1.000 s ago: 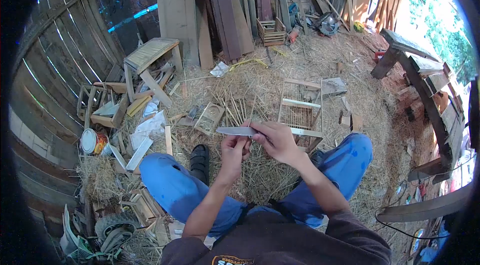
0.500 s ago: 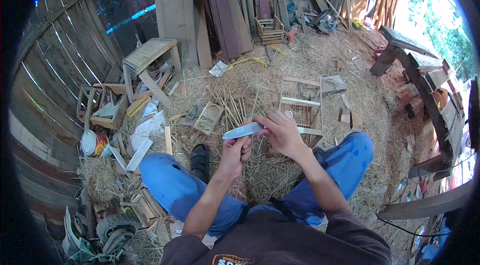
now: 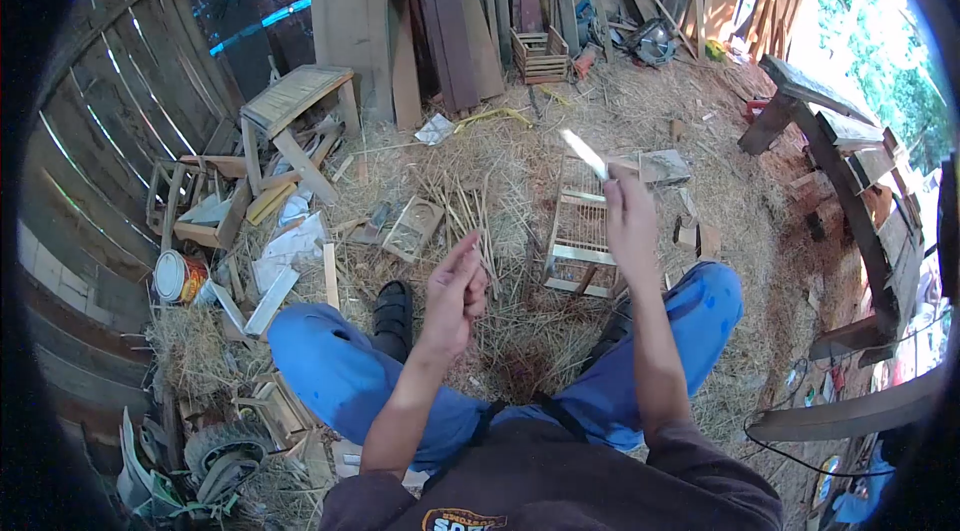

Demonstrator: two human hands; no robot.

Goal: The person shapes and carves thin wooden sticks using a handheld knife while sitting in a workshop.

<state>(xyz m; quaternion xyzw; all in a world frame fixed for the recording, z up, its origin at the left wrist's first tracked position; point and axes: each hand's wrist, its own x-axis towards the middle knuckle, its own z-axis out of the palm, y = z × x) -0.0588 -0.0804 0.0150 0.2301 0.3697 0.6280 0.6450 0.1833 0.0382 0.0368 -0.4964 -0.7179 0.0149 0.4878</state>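
My right hand [image 3: 630, 226] is raised in front of my right knee, closed around a knife whose bright blade [image 3: 585, 153] points up and to the left. Its handle is hidden in my fingers. Lower and to the left, my left hand [image 3: 457, 301] is closed with thumb and fingers pinched together; whatever lies between them is too thin to make out. Beyond my left hand, a bundle of thin sticks [image 3: 468, 226] lies on the straw. A wooden frame with thin bars [image 3: 583, 253], like a small cage, rests on the ground below my right hand.
Straw and shavings cover the ground. To the left stand a small wooden stool [image 3: 298, 99], a paint can [image 3: 180, 278] and wood scraps. A wooden bench [image 3: 850, 171] runs along the right. At the back are leaning boards [image 3: 440, 21], a slatted crate [image 3: 540, 58] and a circular saw [image 3: 655, 43].
My right hand has moved up and right with the knife, away from my left hand. The blade now points upward instead of lying across my left fingers.
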